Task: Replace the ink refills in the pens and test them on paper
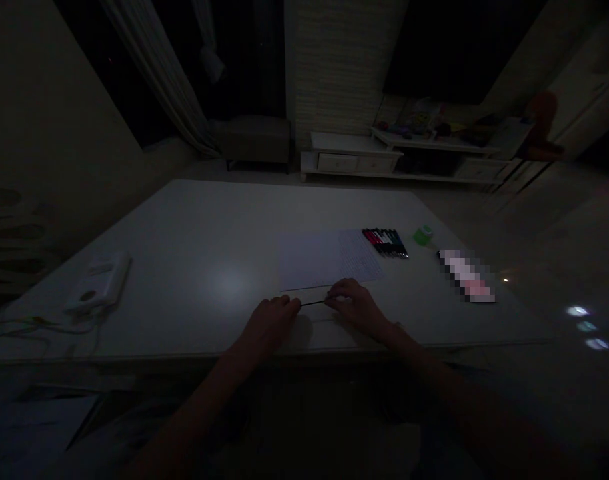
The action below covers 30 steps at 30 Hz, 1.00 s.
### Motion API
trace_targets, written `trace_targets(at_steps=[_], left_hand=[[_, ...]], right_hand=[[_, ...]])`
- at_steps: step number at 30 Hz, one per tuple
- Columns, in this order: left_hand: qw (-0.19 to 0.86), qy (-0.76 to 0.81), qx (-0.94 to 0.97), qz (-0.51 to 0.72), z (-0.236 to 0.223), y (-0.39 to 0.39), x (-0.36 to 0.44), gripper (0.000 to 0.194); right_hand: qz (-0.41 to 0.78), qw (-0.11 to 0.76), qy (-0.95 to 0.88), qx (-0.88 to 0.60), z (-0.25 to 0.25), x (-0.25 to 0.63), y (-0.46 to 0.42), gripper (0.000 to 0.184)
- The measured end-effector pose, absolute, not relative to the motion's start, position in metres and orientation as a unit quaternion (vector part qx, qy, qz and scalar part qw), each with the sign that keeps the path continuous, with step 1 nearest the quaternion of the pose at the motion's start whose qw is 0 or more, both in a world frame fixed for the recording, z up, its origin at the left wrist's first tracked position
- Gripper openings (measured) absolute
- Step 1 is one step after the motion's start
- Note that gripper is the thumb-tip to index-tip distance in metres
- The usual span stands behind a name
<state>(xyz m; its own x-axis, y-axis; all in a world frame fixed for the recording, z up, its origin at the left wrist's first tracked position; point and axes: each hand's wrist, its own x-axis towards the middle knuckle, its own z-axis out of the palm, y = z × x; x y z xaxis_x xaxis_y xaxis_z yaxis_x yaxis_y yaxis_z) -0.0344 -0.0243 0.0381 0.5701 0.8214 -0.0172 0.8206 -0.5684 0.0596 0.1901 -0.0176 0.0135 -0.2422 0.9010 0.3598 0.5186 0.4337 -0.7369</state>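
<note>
Between my two hands a thin dark rod, like a pen refill, lies nearly level just above the white table's near edge. My left hand is closed on its left end. With a pinch of the fingertips, my right hand grips the other end. It is too dark to make out the rod's tip. Just beyond the hands is a paper sheet with handwriting on its right part. A row of pens, with red, dark and teal ones among them, lies at the sheet's upper right.
On the white table a small green container and a phone-like device, its screen blurred out, are at the right. At the left sits a white box with cables. Beyond the table stands a low white cabinet.
</note>
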Motion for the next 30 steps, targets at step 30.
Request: trace_targets(at_steps=[30], left_hand=[[0.054,0.445,0.894,-0.003,0.024,-0.032,-0.031,0.018]], right_hand=[[0.181,0.330,-0.755,-0.536,-0.008,0.236,-0.031,0.006]])
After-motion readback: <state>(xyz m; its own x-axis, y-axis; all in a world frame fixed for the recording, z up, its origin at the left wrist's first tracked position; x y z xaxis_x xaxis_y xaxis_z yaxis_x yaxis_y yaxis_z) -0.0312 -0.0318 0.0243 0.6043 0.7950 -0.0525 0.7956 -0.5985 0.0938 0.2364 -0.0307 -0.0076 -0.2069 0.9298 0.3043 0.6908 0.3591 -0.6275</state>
